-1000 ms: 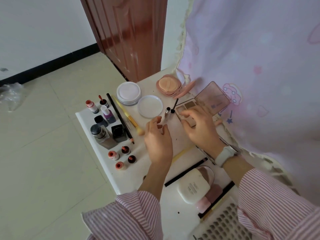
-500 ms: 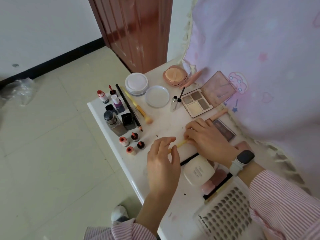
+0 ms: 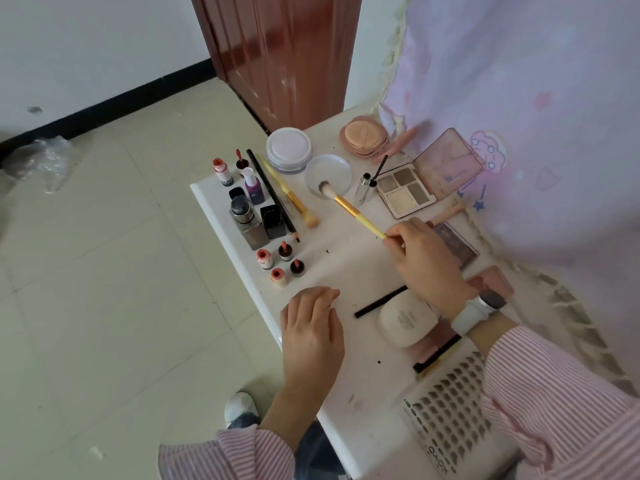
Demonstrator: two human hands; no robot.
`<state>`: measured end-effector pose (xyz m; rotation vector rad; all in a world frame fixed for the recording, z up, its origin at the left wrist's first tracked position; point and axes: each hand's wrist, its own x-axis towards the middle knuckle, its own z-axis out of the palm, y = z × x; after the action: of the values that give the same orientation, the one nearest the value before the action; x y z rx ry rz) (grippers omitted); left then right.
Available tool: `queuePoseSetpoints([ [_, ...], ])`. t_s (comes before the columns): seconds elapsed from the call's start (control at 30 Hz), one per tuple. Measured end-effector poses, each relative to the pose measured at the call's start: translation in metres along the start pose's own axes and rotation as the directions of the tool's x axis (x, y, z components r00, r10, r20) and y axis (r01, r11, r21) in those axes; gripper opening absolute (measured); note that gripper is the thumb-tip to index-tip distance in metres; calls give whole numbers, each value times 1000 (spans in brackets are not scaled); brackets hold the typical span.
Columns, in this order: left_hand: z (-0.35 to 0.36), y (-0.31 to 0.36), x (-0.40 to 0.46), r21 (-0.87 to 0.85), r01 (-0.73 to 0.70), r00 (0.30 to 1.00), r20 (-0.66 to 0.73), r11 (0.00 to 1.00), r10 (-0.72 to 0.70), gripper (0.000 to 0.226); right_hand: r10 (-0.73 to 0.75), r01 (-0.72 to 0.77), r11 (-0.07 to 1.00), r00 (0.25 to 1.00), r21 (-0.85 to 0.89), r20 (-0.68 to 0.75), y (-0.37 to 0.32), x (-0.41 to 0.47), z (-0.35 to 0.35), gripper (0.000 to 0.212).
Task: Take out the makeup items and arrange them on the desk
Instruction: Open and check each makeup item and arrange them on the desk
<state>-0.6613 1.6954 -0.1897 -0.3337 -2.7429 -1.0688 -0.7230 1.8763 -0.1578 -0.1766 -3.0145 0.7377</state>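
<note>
My right hand [image 3: 424, 258] pinches the rear end of a yellow-handled makeup brush [image 3: 349, 209], lifted above the white desk [image 3: 242, 271], its pale bristles over a round clear lid [image 3: 328, 174]. My left hand [image 3: 311, 330] hovers over the desk's near left edge with relaxed fingers, holding nothing. A second yellow brush [image 3: 287, 195] lies beside a black pencil [image 3: 273, 195]. An open eyeshadow palette [image 3: 405, 192] sits at the right, with a mascara tube [image 3: 363, 185] beside it.
Bottles and lipsticks [image 3: 249, 209] stand at the desk's left. A white powder jar [image 3: 289, 148] and pink puff compact [image 3: 363, 135] sit at the far end. A white compact [image 3: 407, 322], a black stick [image 3: 379, 301] and a perforated white basket [image 3: 446, 410] lie near me. A pink curtain [image 3: 519, 98] hangs right.
My right hand has picked the yellow brush up off the desk and swung its bristles toward the clear lid. My left hand drew back toward me.
</note>
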Motion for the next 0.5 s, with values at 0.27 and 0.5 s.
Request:
queuePoseSetpoints([
  [0.27, 10, -8, -4, 217, -116, 993, 43, 969, 110, 32, 29, -25, 999, 996, -47, 84, -34, 17, 26, 22],
  [0.5, 12, -9, -5, 271, -140, 990, 48, 952, 132, 31, 0, 0, 1000, 999, 3, 36, -31, 13, 19, 20],
])
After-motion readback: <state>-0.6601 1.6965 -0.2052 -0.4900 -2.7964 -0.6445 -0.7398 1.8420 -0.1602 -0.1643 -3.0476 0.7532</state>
